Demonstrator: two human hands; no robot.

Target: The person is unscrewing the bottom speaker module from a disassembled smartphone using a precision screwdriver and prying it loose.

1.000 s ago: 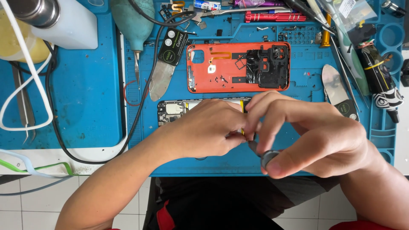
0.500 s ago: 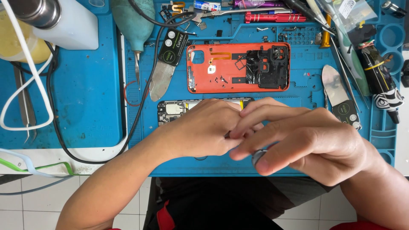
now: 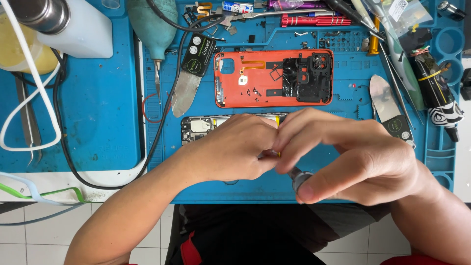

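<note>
Blue repair mat (image 3: 98, 122) | opened phone (image 3: 198, 128) under both hands | right fingers (image 3: 314, 189) pinch screwdriver (image 3: 299, 177) | left fingers (image 3: 260, 147) curled, grip hidden

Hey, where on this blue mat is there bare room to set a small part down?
Bare: the left mat, between white cable and black cable. Crowded: the top edge by the red screwdriver, and around the orange back cover.
</note>
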